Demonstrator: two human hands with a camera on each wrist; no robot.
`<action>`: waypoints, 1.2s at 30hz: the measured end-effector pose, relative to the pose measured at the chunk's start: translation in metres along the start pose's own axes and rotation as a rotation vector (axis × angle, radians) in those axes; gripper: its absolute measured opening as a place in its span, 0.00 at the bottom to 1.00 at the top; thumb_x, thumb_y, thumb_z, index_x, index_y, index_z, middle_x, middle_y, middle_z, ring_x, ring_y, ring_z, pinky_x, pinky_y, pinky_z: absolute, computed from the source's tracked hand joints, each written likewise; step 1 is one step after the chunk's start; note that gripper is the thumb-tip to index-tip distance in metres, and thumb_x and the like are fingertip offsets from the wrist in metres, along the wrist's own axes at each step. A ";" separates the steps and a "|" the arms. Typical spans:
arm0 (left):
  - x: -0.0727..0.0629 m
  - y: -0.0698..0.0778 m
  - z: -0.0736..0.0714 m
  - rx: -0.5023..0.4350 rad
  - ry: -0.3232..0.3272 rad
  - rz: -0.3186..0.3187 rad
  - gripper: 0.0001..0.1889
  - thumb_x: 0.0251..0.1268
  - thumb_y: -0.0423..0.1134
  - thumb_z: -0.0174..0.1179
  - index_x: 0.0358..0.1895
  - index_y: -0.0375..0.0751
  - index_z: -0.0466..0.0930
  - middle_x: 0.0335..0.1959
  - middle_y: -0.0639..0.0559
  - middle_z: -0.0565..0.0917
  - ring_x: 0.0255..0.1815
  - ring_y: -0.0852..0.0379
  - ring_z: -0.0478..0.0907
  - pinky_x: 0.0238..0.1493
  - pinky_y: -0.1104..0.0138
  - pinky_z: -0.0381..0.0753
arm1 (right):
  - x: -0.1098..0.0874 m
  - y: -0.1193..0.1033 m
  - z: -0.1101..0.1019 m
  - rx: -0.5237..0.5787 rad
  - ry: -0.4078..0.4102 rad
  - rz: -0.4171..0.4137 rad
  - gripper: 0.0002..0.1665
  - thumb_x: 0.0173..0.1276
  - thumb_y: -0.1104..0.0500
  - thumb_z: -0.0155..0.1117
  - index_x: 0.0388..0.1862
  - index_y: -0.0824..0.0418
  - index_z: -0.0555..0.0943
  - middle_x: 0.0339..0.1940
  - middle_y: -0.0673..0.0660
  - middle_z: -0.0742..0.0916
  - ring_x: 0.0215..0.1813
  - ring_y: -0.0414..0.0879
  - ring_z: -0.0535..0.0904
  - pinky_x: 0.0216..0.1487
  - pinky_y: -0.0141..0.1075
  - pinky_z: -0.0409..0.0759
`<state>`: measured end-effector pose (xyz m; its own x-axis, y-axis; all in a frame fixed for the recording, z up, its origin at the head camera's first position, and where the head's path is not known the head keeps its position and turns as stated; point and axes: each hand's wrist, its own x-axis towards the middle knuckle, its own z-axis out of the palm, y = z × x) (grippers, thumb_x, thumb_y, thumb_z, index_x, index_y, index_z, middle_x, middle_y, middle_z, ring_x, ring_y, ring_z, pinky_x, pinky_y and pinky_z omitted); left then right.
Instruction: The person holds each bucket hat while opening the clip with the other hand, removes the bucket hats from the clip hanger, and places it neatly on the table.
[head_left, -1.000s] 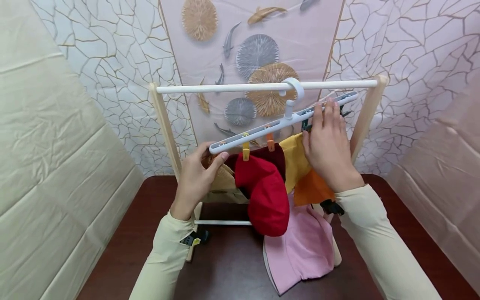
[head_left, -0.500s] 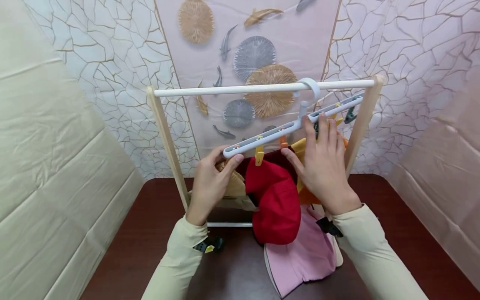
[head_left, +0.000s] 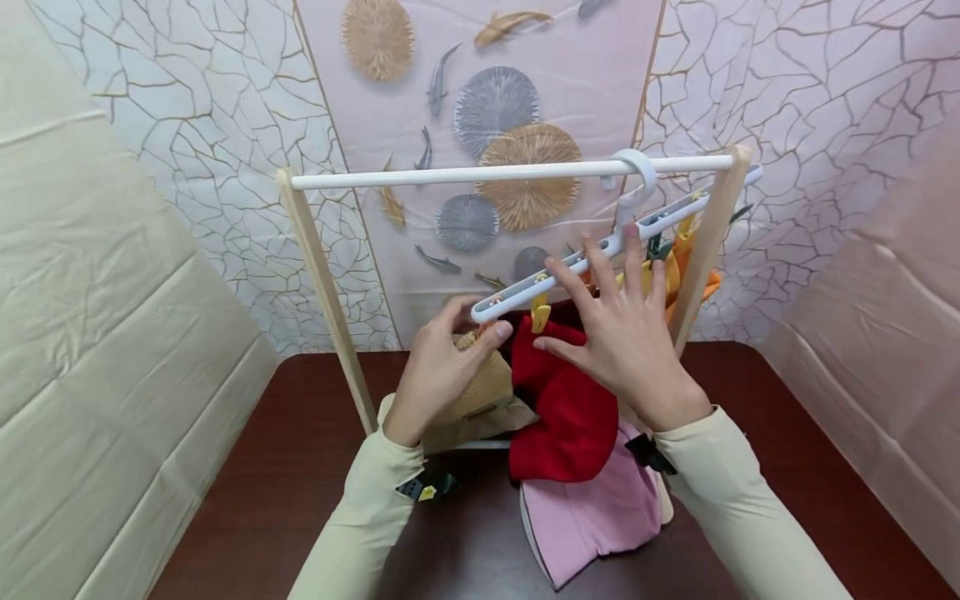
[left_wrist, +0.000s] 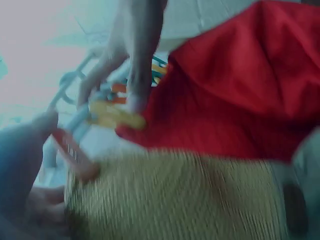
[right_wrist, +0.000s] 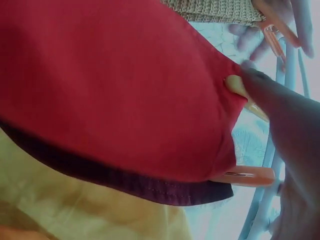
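A pale blue clip hanger [head_left: 517, 293] hangs by its hook from the rack's white rod, its bar slanting up to the right. My left hand [head_left: 437, 367] grips the bar's near left end, thumb and fingers beside an orange clip [left_wrist: 75, 155] that holds a woven straw hat [left_wrist: 175, 195]. Spread across the bar's middle, the fingers of my right hand [head_left: 630, 342] are extended; its thumb is by the yellow clip [head_left: 540, 315] on a red cap [head_left: 566, 417]. Behind the red cap hangs a dark maroon piece [right_wrist: 165, 190]. Yellow cloth [right_wrist: 90, 200] hangs farther along, partly hidden.
The wooden rack [head_left: 330, 308] stands on a dark brown table [head_left: 247, 467]. A pink cap [head_left: 592, 517] lies low behind the red one. Past the right post [head_left: 705, 250], the hanger's far end sticks out with orange cloth [head_left: 708, 285].
The hanger and its hook have slid right along the rod, the far end passing the right post. My left hand moved with it; my right hand shifted towards the bar's left part, fingers spreading.
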<state>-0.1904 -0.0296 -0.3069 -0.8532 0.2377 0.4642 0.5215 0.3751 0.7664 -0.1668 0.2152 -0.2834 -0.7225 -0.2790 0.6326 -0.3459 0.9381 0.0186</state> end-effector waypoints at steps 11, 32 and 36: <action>-0.053 -0.048 -0.004 -0.012 -0.026 -0.080 0.22 0.58 0.47 0.81 0.55 0.48 0.87 0.37 0.57 0.89 0.34 0.60 0.82 0.34 0.66 0.82 | -0.079 -0.036 0.025 -0.017 0.215 0.133 0.47 0.55 0.50 0.87 0.63 0.71 0.70 0.46 0.71 0.76 0.43 0.67 0.75 0.37 0.54 0.77; -0.037 -0.019 -0.009 -0.191 -0.034 -0.093 0.17 0.62 0.42 0.78 0.53 0.46 0.89 0.33 0.55 0.87 0.30 0.60 0.78 0.33 0.68 0.79 | -0.077 0.003 0.068 0.321 0.242 0.298 0.34 0.72 0.69 0.66 0.75 0.70 0.70 0.59 0.75 0.78 0.53 0.71 0.81 0.50 0.64 0.84; -0.034 -0.020 -0.006 -0.229 -0.090 -0.097 0.13 0.69 0.44 0.73 0.53 0.46 0.89 0.32 0.55 0.86 0.31 0.61 0.79 0.35 0.67 0.80 | -0.084 -0.015 0.048 0.264 0.295 0.286 0.35 0.69 0.67 0.71 0.74 0.69 0.74 0.60 0.77 0.75 0.58 0.74 0.72 0.58 0.61 0.76</action>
<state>-0.1714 -0.0501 -0.3353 -0.8897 0.2929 0.3502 0.4131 0.1897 0.8907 -0.1299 0.2150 -0.3739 -0.6232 0.0888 0.7770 -0.3254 0.8740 -0.3609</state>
